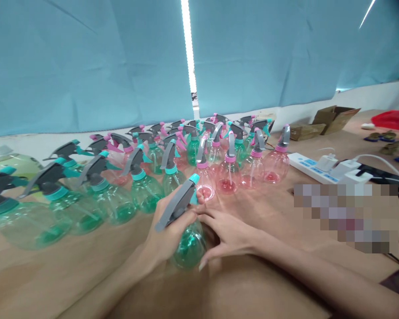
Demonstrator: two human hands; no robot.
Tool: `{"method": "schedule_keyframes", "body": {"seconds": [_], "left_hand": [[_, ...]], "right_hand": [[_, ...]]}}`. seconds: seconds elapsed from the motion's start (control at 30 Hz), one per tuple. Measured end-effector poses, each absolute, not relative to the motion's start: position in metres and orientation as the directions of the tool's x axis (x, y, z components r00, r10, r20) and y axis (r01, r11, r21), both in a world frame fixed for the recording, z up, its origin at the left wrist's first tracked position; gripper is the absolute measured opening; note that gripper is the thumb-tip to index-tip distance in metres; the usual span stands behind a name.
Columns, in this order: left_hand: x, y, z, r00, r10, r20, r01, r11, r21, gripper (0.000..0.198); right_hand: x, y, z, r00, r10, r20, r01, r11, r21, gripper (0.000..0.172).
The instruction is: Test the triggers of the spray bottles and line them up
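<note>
1. Clamped on the neck of a green spray bottle [188,250], the left hand [164,237] has its fingers wrapped below the grey trigger head [179,201]. This bottle is at the middle of the table [146,292], on the near side of the other bottles; whether its base rests on the surface, I cannot tell surely.
2. At the far left, a row of green bottles [116,206] with turquoise collars begins and runs toward the held bottle. Behind this row, pink and green bottles stand mixed.
3. At the centre back, more bottles crowd near a blue curtain [119,66], which has a bright gap.
4. Just right of centre, four pink bottles [228,177] stand side by side in front, beyond the hands.
5. Beside the held bottle, the right hand [231,232] has thumb and fingers apart, with the fingertips near the left hand and the thumb by the lower body of the bottle.
6. Further right lie a white power strip [310,167] with plugs [346,167], an open cardboard box [335,119] and, at the edge, a red item [392,119].
</note>
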State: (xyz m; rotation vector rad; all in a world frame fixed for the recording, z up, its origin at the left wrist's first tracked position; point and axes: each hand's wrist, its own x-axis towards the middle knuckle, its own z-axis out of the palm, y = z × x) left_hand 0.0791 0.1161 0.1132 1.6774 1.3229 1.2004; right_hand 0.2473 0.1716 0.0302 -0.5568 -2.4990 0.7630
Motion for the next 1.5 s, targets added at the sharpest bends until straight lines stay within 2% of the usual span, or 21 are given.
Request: {"method": "schedule_keyframes", "body": {"seconds": [0.13,0.37,0.5,0.6,0.8,0.93,1.2,1.5], "left_hand": [[0.08,0.116,0.112,0.09,0.959,0.271,0.336,-0.285,0.898,0.008],[0.083,0.111,0.118,0.086,0.948,0.307,0.396,-0.315,0.863,0.008],[0.085,0.11,0.119,0.065,0.944,0.325,0.457,-0.317,0.831,0.003],[0.085,0.111,0.119,0.059,0.946,0.32,0.478,-0.308,0.823,0.003],[0.085,0.112,0.119,0.077,0.95,0.301,0.452,-0.302,0.839,0.001],[0.084,0.114,0.119,0.09,0.959,0.267,0.448,-0.278,0.85,0.012],[0.085,0.114,0.121,0.074,0.957,0.279,0.445,-0.282,0.85,0.011],[0.088,0.114,0.126,0.068,0.96,0.273,0.457,-0.273,0.847,0.005]], "right_hand": [[0.256,0.183,0.035,-0.829,0.462,0.315,0.279,0.83,-0.484,0.079],[0.269,0.195,0.042,-0.881,0.428,0.201,0.277,0.811,-0.515,0.069],[0.268,0.196,0.041,-0.908,0.375,0.187,0.23,0.819,-0.525,0.042],[0.263,0.193,0.036,-0.884,0.396,0.248,0.247,0.846,-0.472,0.035],[0.249,0.181,0.021,-0.8,0.481,0.359,0.352,0.86,-0.368,0.03],[0.245,0.176,0.012,-0.758,0.514,0.401,0.396,0.852,-0.342,0.035],[0.246,0.175,0.012,-0.762,0.519,0.388,0.401,0.848,-0.347,0.04],[0.246,0.175,0.014,-0.779,0.52,0.352,0.423,0.849,-0.318,0.038]]}}
